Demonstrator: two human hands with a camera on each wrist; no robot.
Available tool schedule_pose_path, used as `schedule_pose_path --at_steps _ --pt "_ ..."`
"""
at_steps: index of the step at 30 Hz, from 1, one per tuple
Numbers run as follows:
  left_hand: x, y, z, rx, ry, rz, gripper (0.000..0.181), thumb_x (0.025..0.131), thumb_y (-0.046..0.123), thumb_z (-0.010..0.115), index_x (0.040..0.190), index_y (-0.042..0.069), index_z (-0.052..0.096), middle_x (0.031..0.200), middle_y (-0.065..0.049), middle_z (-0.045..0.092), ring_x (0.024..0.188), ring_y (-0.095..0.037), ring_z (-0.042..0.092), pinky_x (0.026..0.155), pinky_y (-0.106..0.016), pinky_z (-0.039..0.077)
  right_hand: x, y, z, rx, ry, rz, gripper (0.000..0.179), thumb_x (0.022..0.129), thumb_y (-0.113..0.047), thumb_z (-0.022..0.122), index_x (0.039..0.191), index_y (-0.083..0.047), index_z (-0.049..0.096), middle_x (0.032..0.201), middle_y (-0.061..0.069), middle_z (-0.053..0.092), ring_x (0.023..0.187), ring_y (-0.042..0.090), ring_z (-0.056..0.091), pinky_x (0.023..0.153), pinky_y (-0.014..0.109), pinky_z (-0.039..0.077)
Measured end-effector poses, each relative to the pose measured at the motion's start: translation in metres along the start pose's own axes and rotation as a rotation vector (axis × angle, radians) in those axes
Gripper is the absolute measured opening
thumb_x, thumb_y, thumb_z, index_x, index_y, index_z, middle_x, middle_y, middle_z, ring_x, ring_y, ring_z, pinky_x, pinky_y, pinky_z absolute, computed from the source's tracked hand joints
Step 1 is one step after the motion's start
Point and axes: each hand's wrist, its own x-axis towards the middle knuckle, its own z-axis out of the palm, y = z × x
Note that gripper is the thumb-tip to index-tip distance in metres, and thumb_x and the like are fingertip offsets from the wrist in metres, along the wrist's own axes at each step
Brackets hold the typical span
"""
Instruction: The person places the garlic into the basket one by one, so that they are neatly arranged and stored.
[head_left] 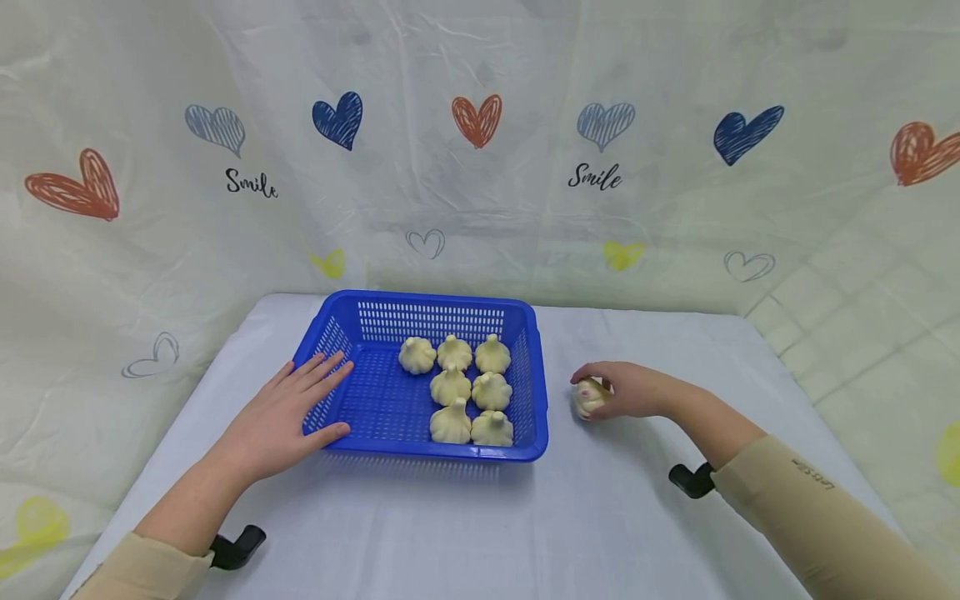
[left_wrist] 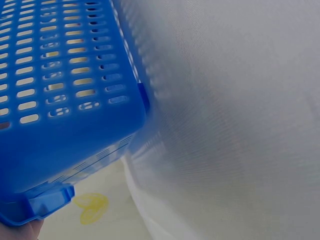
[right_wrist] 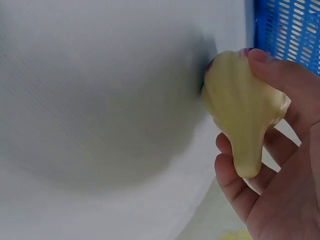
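Observation:
A garlic bulb (head_left: 588,398) with purplish marks is in my right hand (head_left: 633,389), just right of the blue basket (head_left: 542,375). Thumb and fingers grip the bulb (right_wrist: 240,95) in the right wrist view, its pale stem pointing toward the palm side. Inside the basket, several garlic bulbs (head_left: 450,387) sit in rows on the right half. My left hand (head_left: 273,421) rests over the basket's left rim with its fingers straight and spread. Only a bit of that hand (left_wrist: 20,231) shows in the left wrist view, at the basket's edge.
A white cloth (head_left: 480,525) covers the table. Behind it hangs a pale sheet (head_left: 525,217) printed with hearts. Each wrist carries a black camera mount, one on the left (head_left: 238,547) and one on the right (head_left: 692,481).

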Motion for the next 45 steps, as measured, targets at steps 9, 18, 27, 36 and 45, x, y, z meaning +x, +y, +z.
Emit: schedule_pose_path --at_steps 9,18,27,36,45 --pt "0.000 0.000 0.000 -0.002 -0.012 -0.006 0.082 0.093 0.063 0.054 0.159 0.022 0.025 0.163 -0.005 0.025 0.149 -0.036 0.021 0.120 -0.056 0.014 -0.002 0.000 -0.003 -0.040 -0.010 -0.049 0.054 0.084 -0.020 0.080 0.135 -0.017 0.063 0.128 0.008 0.056 0.115 0.029 0.052 0.098 0.052 0.048" --pt "0.000 -0.001 0.003 -0.008 0.001 -0.006 0.083 0.092 0.058 0.060 0.159 0.023 0.025 0.163 -0.005 0.026 0.148 -0.036 0.022 0.121 -0.055 0.012 0.001 -0.003 0.002 -0.075 0.016 -0.039 0.054 0.081 -0.020 0.082 0.132 -0.017 0.064 0.131 0.006 0.062 0.120 0.030 0.054 0.103 0.054 0.044" --pt "0.000 0.000 0.001 -0.010 -0.015 -0.012 0.082 0.093 0.058 0.059 0.159 0.023 0.025 0.163 -0.005 0.025 0.149 -0.036 0.020 0.121 -0.055 0.011 0.004 -0.008 0.006 -0.124 0.007 -0.059 0.044 0.082 -0.019 0.081 0.124 -0.019 0.068 0.126 0.003 0.061 0.113 0.026 0.057 0.096 0.049 0.051" --pt "0.000 -0.001 0.003 -0.008 -0.022 -0.016 0.084 0.092 0.059 0.059 0.159 0.024 0.024 0.164 -0.004 0.024 0.149 -0.035 0.020 0.120 -0.056 0.013 -0.001 -0.009 0.005 -0.065 0.039 -0.035 0.056 0.082 -0.022 0.082 0.134 -0.017 0.062 0.132 0.007 0.060 0.108 0.023 0.058 0.090 0.043 0.055" --pt "0.000 -0.001 0.003 -0.006 -0.012 -0.015 0.084 0.092 0.059 0.060 0.159 0.023 0.025 0.163 -0.005 0.024 0.149 -0.036 0.020 0.121 -0.055 0.012 -0.010 -0.007 -0.003 -0.061 0.115 -0.068 0.061 0.084 -0.026 0.081 0.139 -0.013 0.058 0.122 0.005 0.061 0.084 0.017 0.056 0.068 0.029 0.051"
